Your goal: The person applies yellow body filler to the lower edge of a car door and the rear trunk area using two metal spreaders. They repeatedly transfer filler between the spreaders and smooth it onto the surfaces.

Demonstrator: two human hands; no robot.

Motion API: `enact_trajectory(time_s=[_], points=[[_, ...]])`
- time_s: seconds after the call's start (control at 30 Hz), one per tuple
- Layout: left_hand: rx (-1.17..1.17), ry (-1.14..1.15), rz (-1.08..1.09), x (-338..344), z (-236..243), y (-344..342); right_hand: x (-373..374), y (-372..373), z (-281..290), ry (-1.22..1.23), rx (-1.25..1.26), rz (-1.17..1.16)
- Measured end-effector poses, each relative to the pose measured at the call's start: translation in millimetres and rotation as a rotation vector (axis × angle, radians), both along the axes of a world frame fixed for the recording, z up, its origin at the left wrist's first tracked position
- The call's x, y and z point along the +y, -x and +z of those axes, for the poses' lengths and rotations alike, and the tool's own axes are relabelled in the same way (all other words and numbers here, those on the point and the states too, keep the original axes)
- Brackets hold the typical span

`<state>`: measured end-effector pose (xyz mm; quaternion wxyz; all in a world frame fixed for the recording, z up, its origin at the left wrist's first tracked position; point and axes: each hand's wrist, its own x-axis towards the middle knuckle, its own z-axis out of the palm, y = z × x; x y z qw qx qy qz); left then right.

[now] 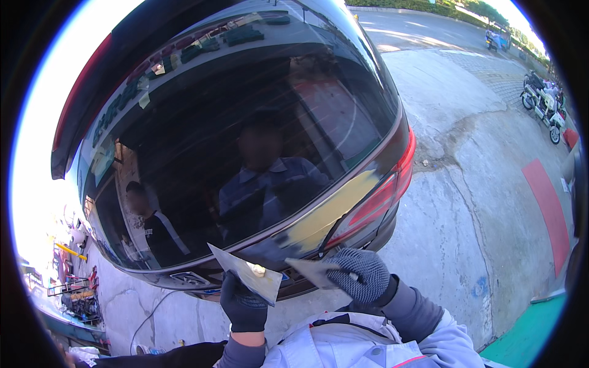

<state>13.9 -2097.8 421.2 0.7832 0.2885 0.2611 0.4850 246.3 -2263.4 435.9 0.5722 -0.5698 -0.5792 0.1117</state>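
Observation:
My left hand point(244, 305), in a dark glove, is closed on a flat, light-coloured putty board point(245, 275). A small cream dab of putty point(257, 269) lies on its face. To the right, my right hand point(362, 275), in a grey knit glove, grips a flat putty scraper point(311, 272), its blade pointing left toward the board with a gap between. Just beyond both hands is the rear of a dark car point(257, 254). A yellowish patch of filler point(331, 207) spreads over its body panel below the rear window, beside the red tail light point(374, 205).
The dark rear window point(202, 153) reflects two people. Dark clothing of a person point(178, 356) shows at the lower left. Tools and gear point(83, 294) stand at the left, near a cable point(144, 316) on the concrete. Motorcycles point(543, 101) are parked far right, beyond a red strip point(546, 211).

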Motion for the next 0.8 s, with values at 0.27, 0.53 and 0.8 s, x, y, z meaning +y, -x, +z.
enact_trajectory(time_s=[0.27,0.53,0.8], points=[[0.054,-0.051,-0.083,-9,-9,-7,17,-70,-61,-0.139,0.834,-0.532],[0.055,0.063,-0.068,-17,1,-20,28,-90,-76,-0.152,0.851,-0.503],[0.026,0.046,-0.076,-18,4,-21,54,-23,-69,0.079,0.498,-0.478]])
